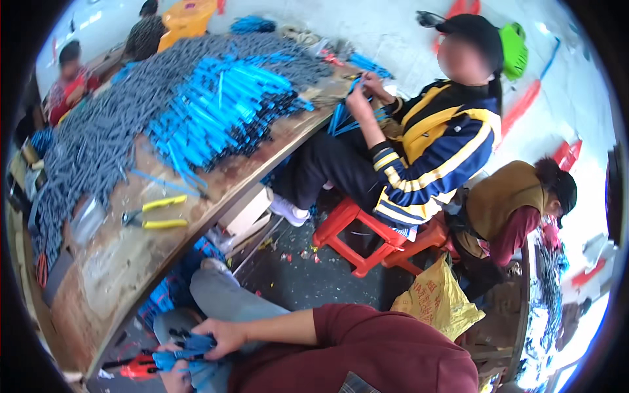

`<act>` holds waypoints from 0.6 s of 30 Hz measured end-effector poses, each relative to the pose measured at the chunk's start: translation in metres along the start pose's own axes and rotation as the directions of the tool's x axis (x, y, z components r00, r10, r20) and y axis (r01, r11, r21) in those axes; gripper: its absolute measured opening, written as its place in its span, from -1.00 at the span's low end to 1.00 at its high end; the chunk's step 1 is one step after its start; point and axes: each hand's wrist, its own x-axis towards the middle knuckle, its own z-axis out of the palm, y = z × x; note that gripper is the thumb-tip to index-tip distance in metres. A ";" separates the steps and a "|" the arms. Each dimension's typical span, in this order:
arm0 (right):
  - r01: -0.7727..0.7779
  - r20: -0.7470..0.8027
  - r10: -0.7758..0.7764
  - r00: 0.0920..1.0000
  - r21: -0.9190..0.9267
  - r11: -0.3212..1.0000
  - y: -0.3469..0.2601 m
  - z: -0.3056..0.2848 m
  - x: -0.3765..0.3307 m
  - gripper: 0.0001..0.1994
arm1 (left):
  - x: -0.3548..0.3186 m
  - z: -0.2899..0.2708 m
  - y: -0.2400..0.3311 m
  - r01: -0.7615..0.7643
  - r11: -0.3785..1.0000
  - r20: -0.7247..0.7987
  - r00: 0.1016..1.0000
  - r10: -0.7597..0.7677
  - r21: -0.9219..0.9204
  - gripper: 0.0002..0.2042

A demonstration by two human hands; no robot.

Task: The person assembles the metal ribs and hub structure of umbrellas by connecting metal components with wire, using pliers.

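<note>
while the right hand [223, 336] grips blue strips [171, 359], the left hand [175, 378] is closed around them too; they are held by the knees [206, 281], near the table [108, 281], where yellow pliers [164, 223] lie.

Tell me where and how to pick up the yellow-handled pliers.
Grip the pliers around both yellow handles, probably coming from the near table edge. They lie flat, handles spread and pointing toward that edge, while the metal nose points away from it.
</note>
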 end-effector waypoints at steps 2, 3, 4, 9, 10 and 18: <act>0.064 -0.046 -0.059 0.997 0.114 0.991 -0.012 0.002 0.001 -0.67 | 0.005 -0.007 0.003 -0.014 1.000 0.058 0.998 0.013 0.020 -0.71; 0.041 -0.022 -0.039 0.999 0.102 0.994 -0.015 0.000 0.000 -0.68 | 0.006 -0.011 0.003 -0.015 0.998 0.110 0.994 0.009 0.055 -0.68; 0.019 0.005 -0.019 1.000 0.095 0.995 -0.016 0.000 0.001 -0.69 | 0.008 -0.012 0.006 -0.016 0.995 0.157 0.988 0.001 0.093 -0.65; -0.017 -0.170 0.033 0.985 0.097 0.995 -0.011 0.007 0.006 -0.70 | 0.020 0.010 0.013 0.126 0.934 -0.168 0.983 -0.072 0.335 -0.93; -0.017 -0.170 0.034 0.985 0.098 0.995 -0.012 0.009 0.005 -0.70 | 0.021 0.017 0.014 0.127 0.934 -0.169 0.983 -0.073 0.335 -0.93; -0.217 -0.439 0.136 0.888 -0.138 0.966 -0.022 0.027 -0.009 -0.67 | 0.013 0.028 0.003 -0.102 0.994 -0.250 0.962 0.107 0.035 -0.84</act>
